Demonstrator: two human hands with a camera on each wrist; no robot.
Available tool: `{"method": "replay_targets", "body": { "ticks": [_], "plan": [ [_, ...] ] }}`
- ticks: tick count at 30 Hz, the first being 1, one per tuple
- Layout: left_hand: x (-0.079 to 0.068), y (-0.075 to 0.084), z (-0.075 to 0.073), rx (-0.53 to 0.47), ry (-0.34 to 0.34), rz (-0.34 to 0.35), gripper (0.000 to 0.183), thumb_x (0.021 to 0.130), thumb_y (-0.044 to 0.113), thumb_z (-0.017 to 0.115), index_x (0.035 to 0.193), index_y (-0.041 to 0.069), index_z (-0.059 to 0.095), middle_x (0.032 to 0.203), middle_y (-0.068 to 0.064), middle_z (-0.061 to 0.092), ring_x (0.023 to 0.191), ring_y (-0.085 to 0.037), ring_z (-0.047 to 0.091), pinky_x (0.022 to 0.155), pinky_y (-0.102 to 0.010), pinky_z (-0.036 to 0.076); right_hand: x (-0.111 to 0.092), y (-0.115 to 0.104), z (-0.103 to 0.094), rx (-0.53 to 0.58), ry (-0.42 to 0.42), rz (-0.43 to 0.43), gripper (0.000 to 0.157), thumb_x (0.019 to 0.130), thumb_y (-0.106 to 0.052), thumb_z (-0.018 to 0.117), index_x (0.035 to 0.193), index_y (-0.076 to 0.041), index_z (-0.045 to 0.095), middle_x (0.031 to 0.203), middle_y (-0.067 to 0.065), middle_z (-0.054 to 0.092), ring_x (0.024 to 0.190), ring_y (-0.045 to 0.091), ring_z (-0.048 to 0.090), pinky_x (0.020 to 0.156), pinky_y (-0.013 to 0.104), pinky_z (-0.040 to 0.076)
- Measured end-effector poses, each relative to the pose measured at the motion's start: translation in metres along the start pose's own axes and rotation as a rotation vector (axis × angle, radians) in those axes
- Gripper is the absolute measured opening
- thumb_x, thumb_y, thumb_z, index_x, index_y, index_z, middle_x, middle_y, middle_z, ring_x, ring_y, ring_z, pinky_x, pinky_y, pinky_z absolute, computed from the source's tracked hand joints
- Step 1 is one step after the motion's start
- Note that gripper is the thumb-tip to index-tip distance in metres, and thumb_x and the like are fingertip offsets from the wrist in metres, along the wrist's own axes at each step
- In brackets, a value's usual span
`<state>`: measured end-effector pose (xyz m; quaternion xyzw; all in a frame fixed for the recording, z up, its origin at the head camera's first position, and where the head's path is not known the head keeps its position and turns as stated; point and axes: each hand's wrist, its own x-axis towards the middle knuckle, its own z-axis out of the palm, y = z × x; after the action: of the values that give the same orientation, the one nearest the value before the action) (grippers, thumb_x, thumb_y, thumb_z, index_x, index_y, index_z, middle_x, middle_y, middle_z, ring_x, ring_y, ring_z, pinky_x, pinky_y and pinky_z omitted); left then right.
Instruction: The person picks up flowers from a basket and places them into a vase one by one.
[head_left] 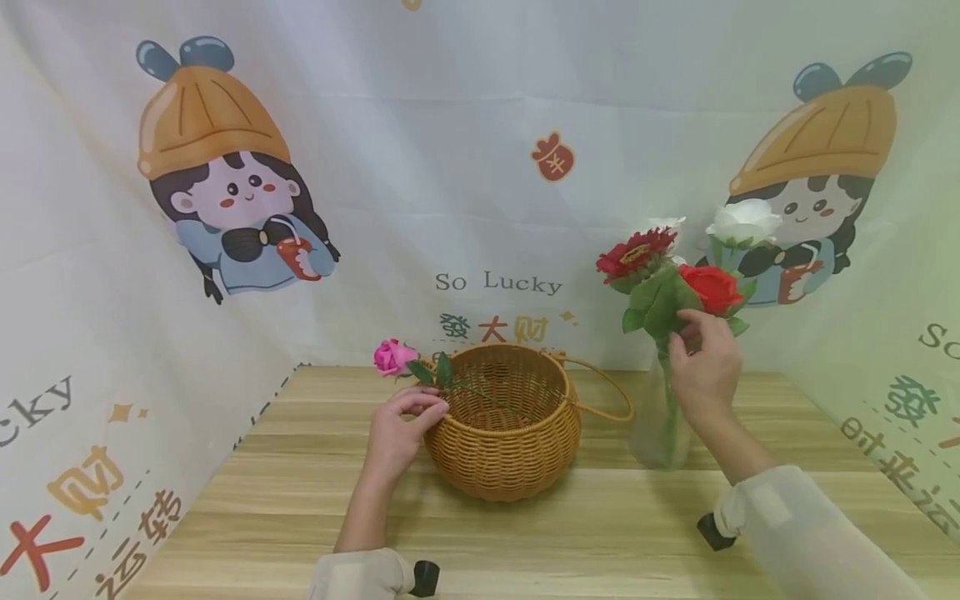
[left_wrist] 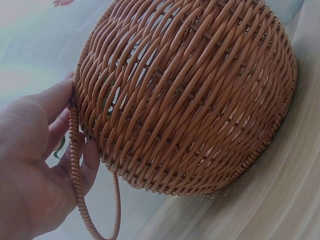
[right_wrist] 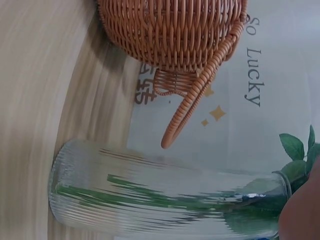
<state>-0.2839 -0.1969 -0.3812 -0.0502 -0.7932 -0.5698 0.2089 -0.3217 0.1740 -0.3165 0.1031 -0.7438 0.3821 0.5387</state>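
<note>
A round wicker basket (head_left: 502, 458) stands on the table, a pink rose (head_left: 394, 357) lying across its left rim with the stem inside. My left hand (head_left: 401, 429) grips the basket's left rim just below the rose's leaves. In the left wrist view, the left hand's (left_wrist: 35, 165) thumb lies at the rim and its fingers curl behind the handle (left_wrist: 80, 185). To the right, my right hand (head_left: 708, 358) pinches among the stems and leaves under a red rose (head_left: 711, 288), above a clear ribbed vase (head_left: 648, 437). Which stem it pinches I cannot tell.
A dark red flower (head_left: 636, 255) and a white rose (head_left: 745, 222) rise from the same vase. The basket's other handle (head_left: 618, 392) hangs out toward the vase. A printed cloth (head_left: 450, 167) hangs behind and on both sides of the wooden table (head_left: 300, 483).
</note>
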Motion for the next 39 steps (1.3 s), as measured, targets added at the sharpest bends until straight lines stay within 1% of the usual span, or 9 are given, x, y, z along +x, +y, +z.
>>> {"method": "replay_targets", "body": {
  "ticks": [5,10,13,17,21,25,30,34,39],
  "plan": [
    [0.000,0.000,0.000,-0.004,0.001,0.004,0.013,0.085,0.015,0.077,0.089,0.003,0.075,0.113,-0.006,0.067,0.101,-0.023,0.057,0.096,-0.045,0.038,-0.004,-0.004,0.000,0.031,0.001,-0.001,0.024,0.078,0.013,0.064,0.101,0.008,0.064,0.080,0.020,0.058,0.070,0.025,0.055,0.064,0.020,0.037],
    [-0.001,0.000,0.000,-0.007,0.003,-0.002,0.014,0.085,0.017,0.077,0.089,0.004,0.075,0.112,-0.005,0.067,0.102,-0.023,0.057,0.097,-0.044,0.037,-0.010,-0.012,0.001,0.070,0.012,0.002,0.023,0.078,0.014,0.064,0.100,0.008,0.064,0.079,0.018,0.059,0.071,0.025,0.055,0.064,0.014,0.038],
    [-0.001,0.000,-0.001,-0.004,0.003,-0.004,0.015,0.084,0.018,0.078,0.088,0.004,0.075,0.112,-0.005,0.067,0.102,-0.024,0.057,0.097,-0.044,0.038,-0.014,-0.016,0.003,0.092,0.006,-0.008,0.023,0.078,0.014,0.064,0.100,0.008,0.065,0.079,0.018,0.060,0.070,0.023,0.056,0.063,0.011,0.039],
    [-0.001,-0.001,-0.001,-0.004,0.003,-0.001,0.014,0.084,0.017,0.078,0.088,0.004,0.075,0.112,-0.005,0.067,0.106,-0.024,0.056,0.099,-0.045,0.037,-0.019,-0.020,0.007,0.110,-0.009,-0.027,0.023,0.077,0.014,0.065,0.099,0.007,0.065,0.078,0.017,0.061,0.069,0.018,0.056,0.063,0.010,0.039],
    [-0.001,-0.001,-0.001,0.000,0.004,-0.006,0.014,0.084,0.017,0.078,0.088,0.005,0.075,0.112,-0.004,0.067,0.100,-0.023,0.057,0.094,-0.042,0.039,-0.023,-0.026,0.010,0.127,-0.028,-0.012,0.022,0.078,0.011,0.065,0.100,0.006,0.065,0.080,0.016,0.061,0.069,0.016,0.055,0.062,0.011,0.039],
    [-0.001,0.000,-0.001,-0.002,0.002,0.000,0.014,0.084,0.017,0.078,0.088,0.005,0.075,0.112,-0.004,0.067,0.097,-0.022,0.056,0.089,-0.040,0.041,-0.027,-0.033,0.014,0.137,-0.048,0.008,0.024,0.078,0.011,0.067,0.101,0.005,0.066,0.082,0.015,0.062,0.070,0.018,0.057,0.062,0.013,0.040],
    [0.000,0.000,-0.001,-0.004,-0.006,0.002,0.015,0.084,0.018,0.078,0.089,0.004,0.075,0.113,-0.006,0.067,0.099,-0.023,0.056,0.091,-0.043,0.040,-0.034,-0.043,0.020,0.153,-0.115,0.058,0.025,0.081,0.008,0.069,0.106,0.002,0.065,0.085,0.012,0.062,0.073,0.017,0.058,0.062,0.014,0.044],
    [0.000,0.000,0.000,0.002,-0.005,-0.004,0.014,0.085,0.017,0.077,0.090,0.004,0.075,0.114,-0.006,0.067,0.098,-0.023,0.056,0.091,-0.044,0.040,-0.038,-0.051,0.029,0.193,-0.171,0.087,0.027,0.082,0.006,0.070,0.108,0.002,0.064,0.087,0.012,0.062,0.075,0.018,0.060,0.064,0.020,0.048],
    [0.000,0.000,0.000,0.010,-0.004,-0.007,0.012,0.085,0.015,0.077,0.090,0.004,0.075,0.113,-0.005,0.067,0.095,-0.022,0.056,0.087,-0.039,0.041,-0.045,-0.060,0.041,0.227,-0.235,0.092,0.032,0.081,0.005,0.072,0.111,0.001,0.063,0.091,0.014,0.063,0.077,0.024,0.063,0.066,0.039,0.053]
  ]
}}
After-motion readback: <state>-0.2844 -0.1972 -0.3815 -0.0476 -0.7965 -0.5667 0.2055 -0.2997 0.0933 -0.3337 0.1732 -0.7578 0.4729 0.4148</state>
